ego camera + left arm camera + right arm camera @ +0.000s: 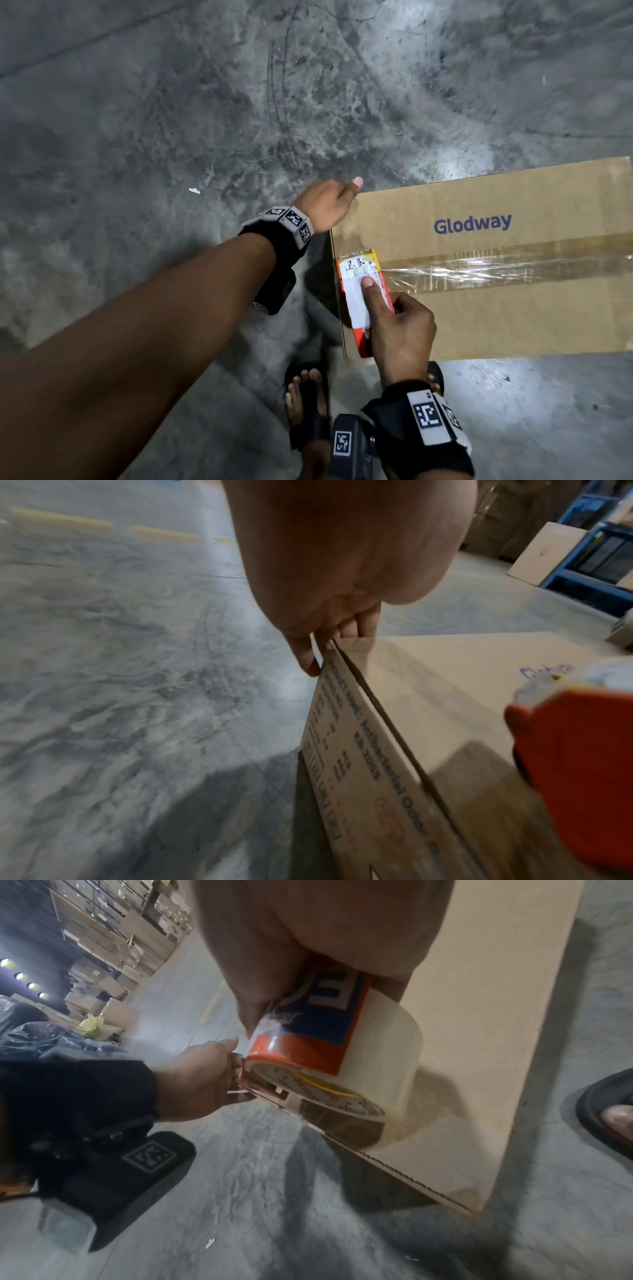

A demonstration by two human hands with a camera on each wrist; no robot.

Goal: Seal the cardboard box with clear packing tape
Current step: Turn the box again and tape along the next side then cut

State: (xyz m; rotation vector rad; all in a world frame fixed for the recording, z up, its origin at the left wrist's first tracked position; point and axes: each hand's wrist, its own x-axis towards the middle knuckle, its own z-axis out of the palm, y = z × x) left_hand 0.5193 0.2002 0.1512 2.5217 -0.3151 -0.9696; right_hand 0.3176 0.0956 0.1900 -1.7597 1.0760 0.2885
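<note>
Bare floor (171,120) is lying open left of the box (496,308); a sandalled foot (306,401) is crowding its near corner.

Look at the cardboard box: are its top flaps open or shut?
Shut. The box flaps lie flat, with a strip of clear tape running along the middle seam toward the tape roll.

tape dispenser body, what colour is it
Orange-red: the tape dispenser has a blue-and-white label. Shows best in the right wrist view, gripped by the right hand.
</note>
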